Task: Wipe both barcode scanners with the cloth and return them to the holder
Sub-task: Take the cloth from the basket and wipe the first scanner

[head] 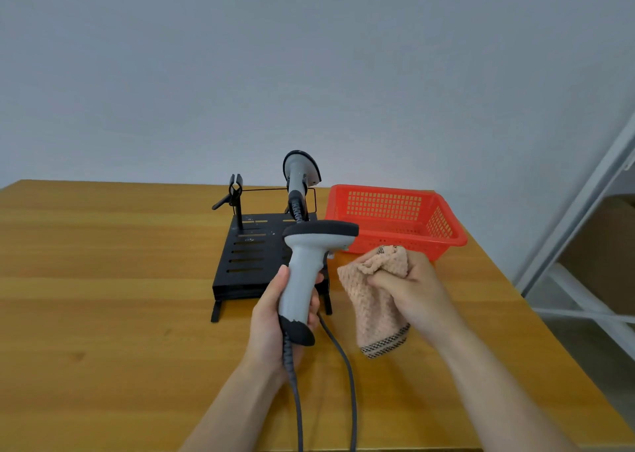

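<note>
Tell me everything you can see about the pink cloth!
The soft peach-pink cloth looks knobbly, like a waffle-weave towel, with a dark-and-pale checked band along its bottom edge. The right hand grips it bunched at the top, so the rest hangs down. It is beside the grey handheld barcode scanner, apart from it.

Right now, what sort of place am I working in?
Probably a plain workroom or stockroom: a wooden table against a bare wall, a black scanner holder, a red basket, and white shelving to the right.
</note>
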